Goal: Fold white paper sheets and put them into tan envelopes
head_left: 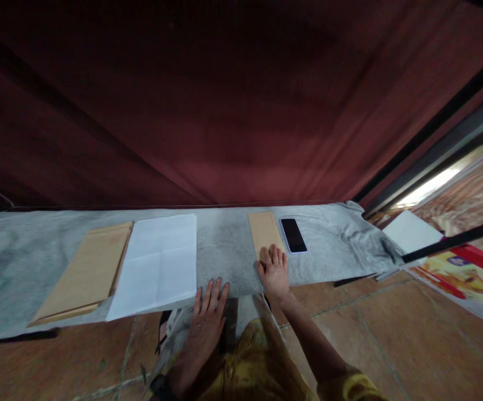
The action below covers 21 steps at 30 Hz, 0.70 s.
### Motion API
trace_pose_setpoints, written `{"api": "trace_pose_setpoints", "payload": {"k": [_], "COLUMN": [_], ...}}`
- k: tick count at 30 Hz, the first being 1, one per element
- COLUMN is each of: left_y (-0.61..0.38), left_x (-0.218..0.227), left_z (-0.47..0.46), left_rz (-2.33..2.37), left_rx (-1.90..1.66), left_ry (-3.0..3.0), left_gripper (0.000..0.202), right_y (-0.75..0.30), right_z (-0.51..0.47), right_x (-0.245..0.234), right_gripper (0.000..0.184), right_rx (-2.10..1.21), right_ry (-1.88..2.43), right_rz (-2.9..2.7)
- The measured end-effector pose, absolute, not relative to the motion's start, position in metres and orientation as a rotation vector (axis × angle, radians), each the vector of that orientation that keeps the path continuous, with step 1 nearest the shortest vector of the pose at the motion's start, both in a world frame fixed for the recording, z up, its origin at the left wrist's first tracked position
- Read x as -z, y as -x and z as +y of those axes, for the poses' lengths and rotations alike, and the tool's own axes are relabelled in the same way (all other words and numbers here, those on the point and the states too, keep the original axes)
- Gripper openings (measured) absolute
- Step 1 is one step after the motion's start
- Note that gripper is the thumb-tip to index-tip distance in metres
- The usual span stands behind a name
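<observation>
My right hand (275, 275) rests on the near end of a small brown paper envelope (264, 227), its fingers laid over the paper and slightly apart. Part of the envelope is hidden under that hand. To the right of the envelope lies a phone (294, 235) with a dark screen and a pale purple edge. My left hand (209, 306) lies flat at the front edge of the grey cloth, fingers spread, holding nothing. Left of it is a stack of white paper sheets (158, 262) with faint creases. Beyond the sheets are larger brown paper envelopes (87, 267), stacked.
A grey cloth (225, 236) covers the long narrow table. Behind it hangs a dark red curtain (208, 111). At the right are a dark metal frame (429, 131), a white panel (410, 229) and a red and yellow printed box (467, 275). The floor has brown tiles (350, 334).
</observation>
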<state>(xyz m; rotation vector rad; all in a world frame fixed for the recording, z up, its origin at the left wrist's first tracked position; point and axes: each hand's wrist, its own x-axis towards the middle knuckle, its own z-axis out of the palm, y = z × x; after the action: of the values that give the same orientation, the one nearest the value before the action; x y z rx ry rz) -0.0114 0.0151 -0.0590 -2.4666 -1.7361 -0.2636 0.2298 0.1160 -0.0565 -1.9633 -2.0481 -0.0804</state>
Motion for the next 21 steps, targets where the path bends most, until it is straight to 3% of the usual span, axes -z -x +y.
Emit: {"api": "trace_pose_setpoints", "payload": {"k": [11, 21], "left_y": [-0.001, 0.012], "left_x": [0.053, 0.047], "left_z": [0.02, 0.014], "left_rz": [-1.698, -1.674], "left_rx": [0.315, 0.408], "left_ry": [2.577, 2.617], "left_gripper": [0.074, 0.07], "right_y": [-0.225, -0.229], "right_z": [0.117, 0.114], "right_x": [0.053, 0.062], "right_gripper": [0.062, 0.06], "right_rx": [0.054, 0.14], "right_ry": [2.111, 1.95], "right_rz": [-1.981, -1.939]}}
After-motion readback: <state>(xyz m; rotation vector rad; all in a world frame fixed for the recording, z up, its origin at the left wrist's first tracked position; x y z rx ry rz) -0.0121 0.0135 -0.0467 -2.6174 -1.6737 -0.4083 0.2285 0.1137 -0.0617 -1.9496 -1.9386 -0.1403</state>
